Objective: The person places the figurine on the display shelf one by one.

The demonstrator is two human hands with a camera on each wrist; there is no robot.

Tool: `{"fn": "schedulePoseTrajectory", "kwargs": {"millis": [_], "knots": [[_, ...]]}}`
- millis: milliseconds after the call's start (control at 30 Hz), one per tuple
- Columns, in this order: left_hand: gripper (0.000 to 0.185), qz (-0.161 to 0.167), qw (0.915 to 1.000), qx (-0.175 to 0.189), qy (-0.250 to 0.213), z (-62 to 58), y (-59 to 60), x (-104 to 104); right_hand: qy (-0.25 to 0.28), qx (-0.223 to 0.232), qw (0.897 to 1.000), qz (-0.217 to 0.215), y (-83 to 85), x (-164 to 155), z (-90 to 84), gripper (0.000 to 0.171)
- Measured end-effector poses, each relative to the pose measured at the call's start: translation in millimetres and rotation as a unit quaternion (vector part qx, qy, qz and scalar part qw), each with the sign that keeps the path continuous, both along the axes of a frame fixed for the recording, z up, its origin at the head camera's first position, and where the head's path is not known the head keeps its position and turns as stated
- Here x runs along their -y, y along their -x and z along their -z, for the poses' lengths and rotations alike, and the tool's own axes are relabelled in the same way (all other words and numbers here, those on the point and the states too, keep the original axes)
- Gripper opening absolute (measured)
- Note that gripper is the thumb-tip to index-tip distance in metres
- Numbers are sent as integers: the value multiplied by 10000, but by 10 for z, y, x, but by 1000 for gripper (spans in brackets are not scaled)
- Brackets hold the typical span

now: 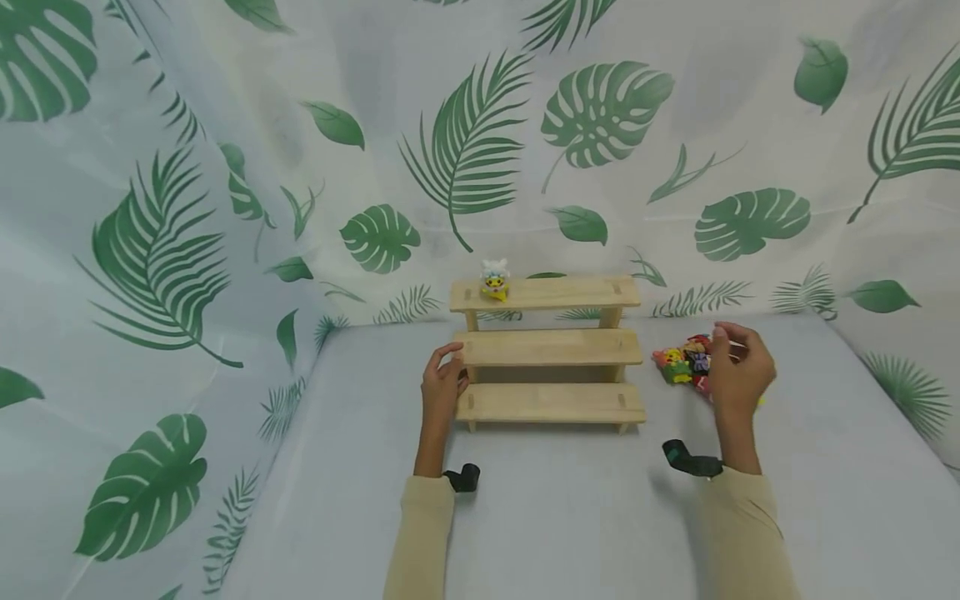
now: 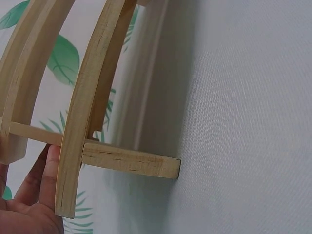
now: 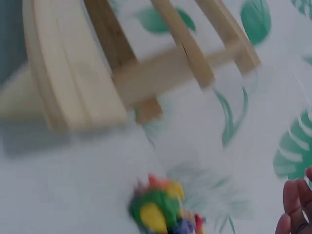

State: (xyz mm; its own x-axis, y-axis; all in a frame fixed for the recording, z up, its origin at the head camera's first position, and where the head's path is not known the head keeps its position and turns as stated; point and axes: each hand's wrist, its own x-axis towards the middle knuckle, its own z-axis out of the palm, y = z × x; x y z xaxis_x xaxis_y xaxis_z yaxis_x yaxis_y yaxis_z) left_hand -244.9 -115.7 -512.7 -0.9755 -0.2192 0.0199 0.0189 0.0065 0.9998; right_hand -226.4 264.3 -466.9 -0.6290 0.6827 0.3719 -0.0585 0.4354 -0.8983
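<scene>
A three-step wooden stand (image 1: pixel 547 350) sits at the back middle of a grey table (image 1: pixel 570 517). The left hand (image 1: pixel 442 385) rests against the stand's left end, fingers relaxed. The right hand (image 1: pixel 738 371) hovers over a pile of small colourful figures (image 1: pixel 681 360) right of the stand; its grip cannot be told. One figure (image 1: pixel 495 281) stands on the top step's left end. No writing is legible.

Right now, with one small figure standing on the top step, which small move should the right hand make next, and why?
Probably the right hand should close its fingers on one figure from the pile of small figures beside it. It hovers over that pile, apparently holding nothing. The left hand touches the wooden step shelf, where only one small figure stands.
</scene>
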Motion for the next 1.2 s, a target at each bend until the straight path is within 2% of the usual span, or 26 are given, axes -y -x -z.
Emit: {"fn": "schedulePoseTrajectory", "kwargs": {"millis": [133, 233, 333, 467, 567, 700, 800, 967, 1200], "knots": [[32, -58, 10000, 59, 51, -19, 17, 2, -115, 949, 9934, 639, -150, -425, 102, 35], [28, -76, 9999, 58, 82, -21, 16, 7, -370, 1685, 9818, 798, -265, -714, 237, 42], [27, -61, 9999, 38, 97, -22, 12, 15, -491, 2273, 9707, 604, -370, -928, 375, 46], [33, -94, 10000, 16, 30, -18, 0, 31, -619, 2896, 9551, 81, -438, -1063, 513, 49], [38, -67, 10000, -24, -16, -17, -10, 34, -347, 3268, 9436, -405, -430, -1112, 577, 54], [40, 46, 9999, -60, -73, -9, -5, 26, 622, 3292, 9371, -981, -381, -1195, 678, 62], [36, 56, 9999, -25, -95, 1, -6, 14, 1062, 3159, 9340, -1289, -362, -1280, 766, 69], [30, -21, 9999, -13, -100, 16, -29, 3, 1159, 3194, 9236, -1775, -347, -1422, 824, 81], [38, 82, 9999, -19, -88, -3, -15, 11, 1384, 3405, 9027, -2237, -330, -1536, 791, 87]]}}
